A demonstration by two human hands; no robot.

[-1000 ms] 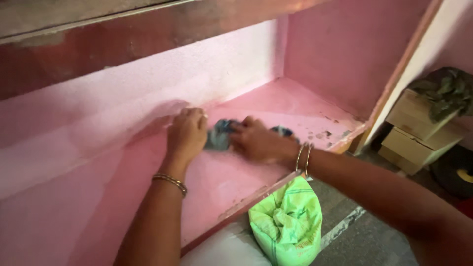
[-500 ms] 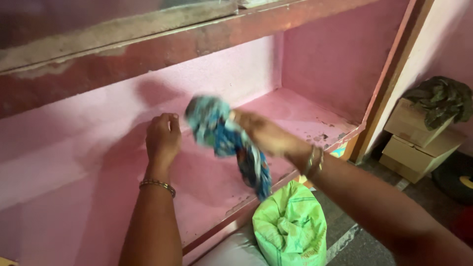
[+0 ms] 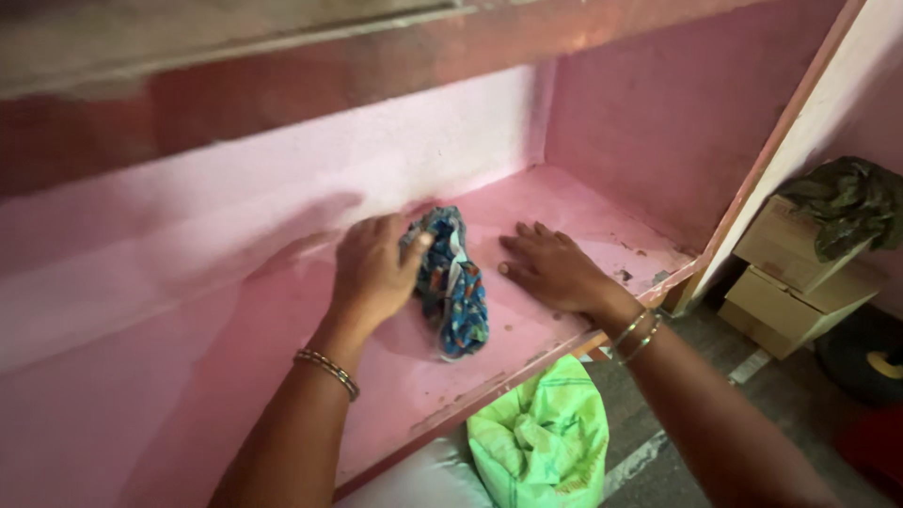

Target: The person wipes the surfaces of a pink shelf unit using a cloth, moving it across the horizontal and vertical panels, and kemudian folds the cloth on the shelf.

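A crumpled blue patterned cloth (image 3: 453, 287) lies on the pink shelf (image 3: 555, 202). My left hand (image 3: 374, 270) grips its upper end, thumb and fingers closed on the fabric. Flat on the shelf just right of the cloth rests my right hand (image 3: 553, 268), fingers spread, holding nothing. Bangles sit on both wrists.
The shelf has a pink back wall (image 3: 282, 179), a side wall on the right and a chipped front edge (image 3: 489, 386). Below stand a green sack (image 3: 536, 442) and a white sack (image 3: 423, 480). Cardboard boxes (image 3: 785, 282) with a dark cloth on top stand at the right.
My right hand had lifted the cloth in the air; now the cloth is down on the shelf, my right hand has let go and lies flat, and my left hand has taken hold.
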